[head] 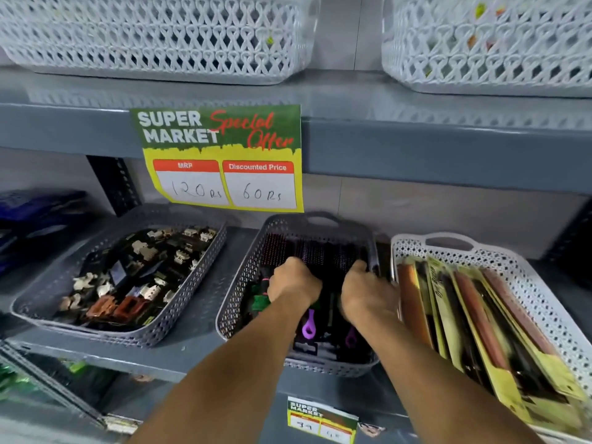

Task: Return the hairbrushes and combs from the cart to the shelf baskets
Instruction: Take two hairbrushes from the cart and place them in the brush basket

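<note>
Both my hands reach into the middle grey basket (pixel 238 283) on the shelf. It holds several black hairbrushes with purple handle loops (pixel 308 328) and pink or purple bristles (pixel 312 253). My left hand (pixel 293 282) is curled over a brush near the basket's middle. My right hand (pixel 365 291) is curled over brushes at the basket's right side, fingers closed around a dark brush. To the right, a white basket (pixel 525 283) holds several packaged combs (pixel 474 318) on yellow cards.
A grey basket of hair clips (pixel 57 296) stands to the left. Two white baskets (pixel 160 36) sit on the shelf above, and an offer sign (pixel 221 158) hangs from that shelf's edge. A small price tag (pixel 320 419) is on the lower edge.
</note>
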Demonstrator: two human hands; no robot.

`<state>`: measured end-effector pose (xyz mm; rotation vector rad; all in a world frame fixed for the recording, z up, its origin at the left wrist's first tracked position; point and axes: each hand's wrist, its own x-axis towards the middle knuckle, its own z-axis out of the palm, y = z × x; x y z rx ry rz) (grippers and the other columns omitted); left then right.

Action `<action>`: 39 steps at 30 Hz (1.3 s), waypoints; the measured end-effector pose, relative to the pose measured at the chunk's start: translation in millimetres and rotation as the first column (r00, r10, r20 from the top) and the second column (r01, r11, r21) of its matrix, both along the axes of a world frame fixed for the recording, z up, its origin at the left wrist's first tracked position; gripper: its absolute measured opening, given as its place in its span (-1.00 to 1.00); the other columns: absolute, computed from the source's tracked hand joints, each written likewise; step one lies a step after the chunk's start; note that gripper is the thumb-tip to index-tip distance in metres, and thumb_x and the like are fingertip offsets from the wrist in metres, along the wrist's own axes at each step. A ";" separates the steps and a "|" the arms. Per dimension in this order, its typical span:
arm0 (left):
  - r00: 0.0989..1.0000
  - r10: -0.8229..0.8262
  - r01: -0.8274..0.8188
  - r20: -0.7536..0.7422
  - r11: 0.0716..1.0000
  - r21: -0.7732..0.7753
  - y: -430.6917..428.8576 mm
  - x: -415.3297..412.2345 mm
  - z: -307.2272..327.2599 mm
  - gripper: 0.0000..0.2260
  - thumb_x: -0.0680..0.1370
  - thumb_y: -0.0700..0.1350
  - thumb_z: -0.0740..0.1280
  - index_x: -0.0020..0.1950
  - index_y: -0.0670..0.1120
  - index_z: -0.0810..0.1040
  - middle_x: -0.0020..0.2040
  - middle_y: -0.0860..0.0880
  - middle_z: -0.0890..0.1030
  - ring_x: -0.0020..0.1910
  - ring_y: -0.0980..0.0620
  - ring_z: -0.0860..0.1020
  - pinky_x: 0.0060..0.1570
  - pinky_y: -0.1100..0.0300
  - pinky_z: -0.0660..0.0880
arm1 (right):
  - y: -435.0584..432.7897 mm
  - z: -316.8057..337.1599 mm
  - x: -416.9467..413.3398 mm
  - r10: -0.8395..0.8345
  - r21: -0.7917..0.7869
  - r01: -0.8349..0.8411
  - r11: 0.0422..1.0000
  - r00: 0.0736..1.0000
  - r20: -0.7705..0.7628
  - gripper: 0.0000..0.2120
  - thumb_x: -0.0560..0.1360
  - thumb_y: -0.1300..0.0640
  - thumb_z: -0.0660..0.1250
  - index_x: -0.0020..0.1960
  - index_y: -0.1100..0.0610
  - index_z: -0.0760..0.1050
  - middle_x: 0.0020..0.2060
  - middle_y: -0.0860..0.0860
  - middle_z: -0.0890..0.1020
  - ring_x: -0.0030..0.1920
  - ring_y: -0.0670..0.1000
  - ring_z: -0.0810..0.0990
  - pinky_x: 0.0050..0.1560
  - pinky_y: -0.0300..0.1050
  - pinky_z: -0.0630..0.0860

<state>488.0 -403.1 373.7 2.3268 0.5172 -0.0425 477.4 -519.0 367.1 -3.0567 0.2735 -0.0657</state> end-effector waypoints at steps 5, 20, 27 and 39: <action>0.999 -0.043 0.043 -0.005 0.999 -0.030 0.8 1.8 -5.7 -0.77 0.35 -0.01 0.48 -0.22 -0.14 0.54 -0.09 -0.17 0.67 -0.17 -0.17 0.57 -0.19 0.13 0.47 | 0.9 -0.7 0.0 0.009 0.017 -0.009 1.000 1.000 0.016 -0.48 0.44 0.26 0.19 0.39 0.24 0.23 0.12 0.17 0.65 0.16 0.20 0.58 0.13 0.09 0.35; 0.991 -0.132 0.132 -0.002 0.989 -0.067 10.0 -3.3 -6.5 -0.74 0.43 0.08 0.44 -0.23 -0.09 0.51 -0.24 -0.07 0.57 -0.18 -0.10 0.56 -0.17 0.14 0.47 | -5.5 7.0 -19.9 0.110 -0.009 -0.110 0.994 0.993 0.037 -0.40 0.48 0.10 0.29 0.44 0.25 0.18 0.08 0.18 0.65 0.12 0.20 0.60 0.13 0.08 0.40; 0.986 -0.162 0.159 -0.031 0.984 -0.077 7.3 -6.5 -1.8 -0.83 0.48 -0.01 0.35 -0.23 -0.08 0.52 -0.16 -0.12 0.64 -0.10 -0.15 0.61 -0.04 0.04 0.56 | -9.5 7.8 -29.1 0.158 -0.018 -0.157 0.987 0.986 0.046 -0.45 0.46 0.18 0.31 0.39 0.25 0.24 0.08 0.20 0.65 0.14 0.20 0.58 0.13 0.06 0.45; 0.988 -0.141 0.140 -0.063 0.990 -0.014 9.4 -5.8 1.6 -0.80 0.51 -0.01 0.30 -0.06 -0.15 0.52 0.04 -0.19 0.64 0.13 -0.24 0.53 0.08 0.00 0.49 | -23.8 17.2 -47.7 0.242 -0.064 -0.235 0.970 0.959 0.150 -0.54 0.45 0.05 0.35 0.29 0.14 0.35 0.17 0.13 0.59 0.21 0.17 0.53 0.11 0.06 0.47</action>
